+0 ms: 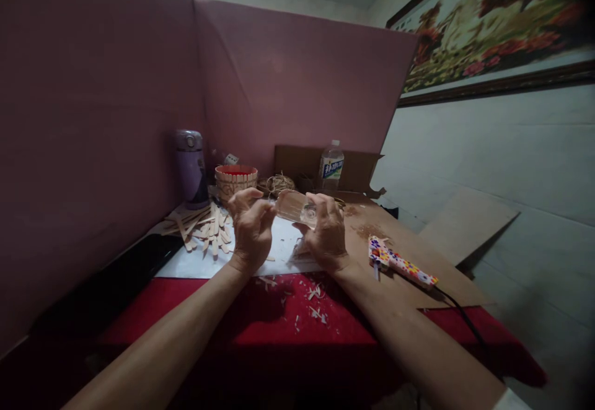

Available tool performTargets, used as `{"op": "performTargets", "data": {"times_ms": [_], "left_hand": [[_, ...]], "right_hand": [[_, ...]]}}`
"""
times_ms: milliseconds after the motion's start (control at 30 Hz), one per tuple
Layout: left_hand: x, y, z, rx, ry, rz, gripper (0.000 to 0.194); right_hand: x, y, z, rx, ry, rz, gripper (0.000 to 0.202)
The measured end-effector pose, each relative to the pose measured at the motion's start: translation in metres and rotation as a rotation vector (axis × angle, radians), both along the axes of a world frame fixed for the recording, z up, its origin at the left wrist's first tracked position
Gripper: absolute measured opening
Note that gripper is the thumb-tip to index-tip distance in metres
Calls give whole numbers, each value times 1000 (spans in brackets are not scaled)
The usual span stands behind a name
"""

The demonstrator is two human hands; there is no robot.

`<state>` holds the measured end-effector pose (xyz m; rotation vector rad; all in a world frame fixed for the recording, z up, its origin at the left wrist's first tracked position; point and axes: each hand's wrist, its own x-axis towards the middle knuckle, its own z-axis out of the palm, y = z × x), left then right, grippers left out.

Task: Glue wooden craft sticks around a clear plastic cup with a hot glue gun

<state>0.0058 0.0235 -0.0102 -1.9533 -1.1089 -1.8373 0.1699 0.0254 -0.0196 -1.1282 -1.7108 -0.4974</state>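
Note:
My right hand (326,231) grips a clear plastic or glass container (294,207), held on its side above the table, with its round base turned partly toward me. Brownish tones show through its wall; whether they lie inside or behind it I cannot tell. Close to the container's left end, my left hand (253,227) is closed, thumb and fingers drawn together. Anything between those fingertips is too small to make out. Under the hands lies a white sheet (186,266), and a heap of wooden craft sticks (214,230) rests on its left part.
A stick-covered basket (236,178), a purple flask (192,168), twine (281,183) and a labelled bottle (331,165) stand behind. A flower-patterned glue gun (400,262) lies on cardboard (446,283) at right, its cord trailing off. A black flat object (111,274) is at left; shavings (317,303) litter the red cloth.

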Motion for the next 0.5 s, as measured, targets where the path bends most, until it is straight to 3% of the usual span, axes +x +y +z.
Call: {"op": "performTargets", "data": {"times_ms": [200, 367, 500], "left_hand": [[-16, 27, -4, -345, -272, 196, 18], [-30, 44, -15, -450, -379, 285, 20], [-35, 47, -20, -488, -446, 329, 21]], "right_hand": [[6, 9, 1, 1, 281, 23, 54], [15, 26, -2, -24, 696, 71, 60], [21, 35, -4, -51, 842, 112, 64]]}}
